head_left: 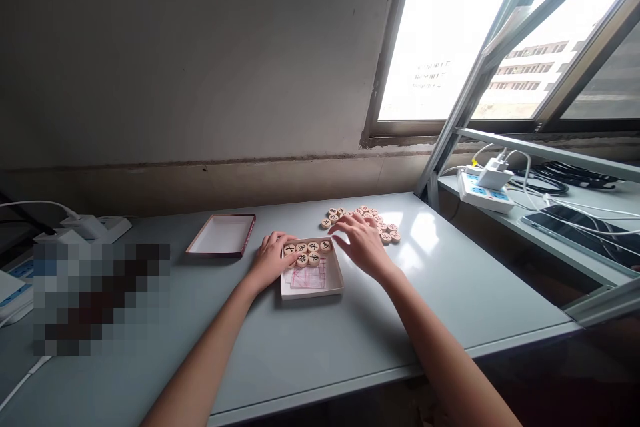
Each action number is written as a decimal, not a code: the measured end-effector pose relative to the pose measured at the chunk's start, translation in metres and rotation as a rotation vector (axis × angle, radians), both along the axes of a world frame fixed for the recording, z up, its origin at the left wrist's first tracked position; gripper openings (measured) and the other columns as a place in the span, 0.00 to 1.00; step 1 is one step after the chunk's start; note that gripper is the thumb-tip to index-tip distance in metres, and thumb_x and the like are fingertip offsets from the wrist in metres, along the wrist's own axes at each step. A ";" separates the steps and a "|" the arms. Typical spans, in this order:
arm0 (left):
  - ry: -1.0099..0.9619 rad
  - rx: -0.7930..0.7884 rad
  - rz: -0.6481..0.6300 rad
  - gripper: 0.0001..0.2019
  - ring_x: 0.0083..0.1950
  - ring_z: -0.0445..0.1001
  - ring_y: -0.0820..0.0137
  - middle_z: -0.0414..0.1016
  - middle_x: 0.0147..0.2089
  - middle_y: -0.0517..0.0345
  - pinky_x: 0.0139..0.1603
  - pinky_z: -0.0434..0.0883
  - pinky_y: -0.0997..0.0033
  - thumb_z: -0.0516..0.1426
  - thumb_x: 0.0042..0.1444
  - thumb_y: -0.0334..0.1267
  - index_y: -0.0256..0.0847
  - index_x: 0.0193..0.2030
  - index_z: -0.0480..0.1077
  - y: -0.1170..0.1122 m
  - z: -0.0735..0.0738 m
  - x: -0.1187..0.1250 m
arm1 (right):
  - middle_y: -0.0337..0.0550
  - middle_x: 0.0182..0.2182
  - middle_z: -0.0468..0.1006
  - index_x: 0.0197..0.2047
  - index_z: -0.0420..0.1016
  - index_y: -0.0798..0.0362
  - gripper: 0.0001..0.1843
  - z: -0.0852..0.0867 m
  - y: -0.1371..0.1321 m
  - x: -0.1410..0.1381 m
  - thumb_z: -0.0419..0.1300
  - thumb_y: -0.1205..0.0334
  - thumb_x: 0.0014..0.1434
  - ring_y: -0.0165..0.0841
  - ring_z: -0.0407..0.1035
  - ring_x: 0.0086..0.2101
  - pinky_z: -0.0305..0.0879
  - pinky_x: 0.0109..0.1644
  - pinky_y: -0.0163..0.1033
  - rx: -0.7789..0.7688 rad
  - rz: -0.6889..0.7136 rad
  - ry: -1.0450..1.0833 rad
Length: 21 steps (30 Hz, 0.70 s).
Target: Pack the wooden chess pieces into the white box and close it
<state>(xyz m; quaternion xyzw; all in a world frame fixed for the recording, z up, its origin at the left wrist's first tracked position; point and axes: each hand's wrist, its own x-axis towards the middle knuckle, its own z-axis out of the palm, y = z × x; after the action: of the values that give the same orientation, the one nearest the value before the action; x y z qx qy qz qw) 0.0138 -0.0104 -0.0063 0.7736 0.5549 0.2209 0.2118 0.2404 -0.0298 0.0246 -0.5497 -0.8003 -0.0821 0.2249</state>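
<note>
A small white box (336,284) lies on the pale table (310,347), with a folded sheet printed in red lines in its near half. Several round wooden game pieces (309,252) sit in a row along its far edge. My left hand (271,259) rests on the box's left rim, its fingers curled against the leftmost piece. My right hand (361,240) hovers at the box's far right corner with fingers spread, just short of a loose pile of wooden pieces (387,225) on the table behind it.
The box's lid (221,235), red-edged and white inside, lies open side up to the left. A power strip (90,227) with a cable sits at far left. To the right, a metal shelf (550,227) carries another power strip (483,188), cables and a phone (580,224).
</note>
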 end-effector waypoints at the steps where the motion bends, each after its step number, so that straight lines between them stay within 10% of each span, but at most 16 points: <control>1: -0.002 0.003 -0.004 0.15 0.55 0.61 0.61 0.65 0.52 0.57 0.56 0.61 0.63 0.53 0.54 0.44 0.49 0.49 0.67 0.000 -0.001 0.000 | 0.43 0.45 0.74 0.42 0.74 0.47 0.12 -0.002 0.002 0.004 0.49 0.59 0.64 0.38 0.62 0.46 0.51 0.49 0.45 0.023 -0.081 -0.013; 7: -0.015 0.002 -0.003 0.14 0.55 0.61 0.61 0.64 0.52 0.56 0.55 0.61 0.63 0.51 0.55 0.43 0.49 0.48 0.67 0.000 -0.003 0.000 | 0.51 0.62 0.57 0.60 0.61 0.55 0.23 -0.031 0.013 0.014 0.48 0.58 0.62 0.44 0.47 0.60 0.47 0.58 0.55 -0.046 -0.245 -0.198; 13: -0.011 0.002 0.001 0.14 0.54 0.61 0.62 0.64 0.52 0.57 0.55 0.62 0.63 0.50 0.55 0.41 0.48 0.48 0.67 0.000 -0.001 0.000 | 0.50 0.62 0.56 0.57 0.64 0.57 0.22 -0.038 0.016 0.010 0.46 0.58 0.63 0.43 0.44 0.62 0.43 0.60 0.56 -0.122 -0.222 -0.213; 21: 0.009 0.007 0.004 0.14 0.54 0.61 0.62 0.65 0.51 0.58 0.54 0.62 0.63 0.50 0.56 0.41 0.49 0.49 0.67 0.000 -0.001 0.001 | 0.45 0.37 0.77 0.37 0.71 0.53 0.09 -0.021 0.013 0.005 0.51 0.61 0.62 0.37 0.67 0.42 0.53 0.51 0.45 -0.083 -0.149 -0.096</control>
<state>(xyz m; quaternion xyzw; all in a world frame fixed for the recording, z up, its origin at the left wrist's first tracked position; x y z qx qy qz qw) 0.0145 -0.0105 -0.0073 0.7743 0.5565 0.2195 0.2062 0.2452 -0.0172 0.0036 -0.6121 -0.7697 -0.0915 0.1567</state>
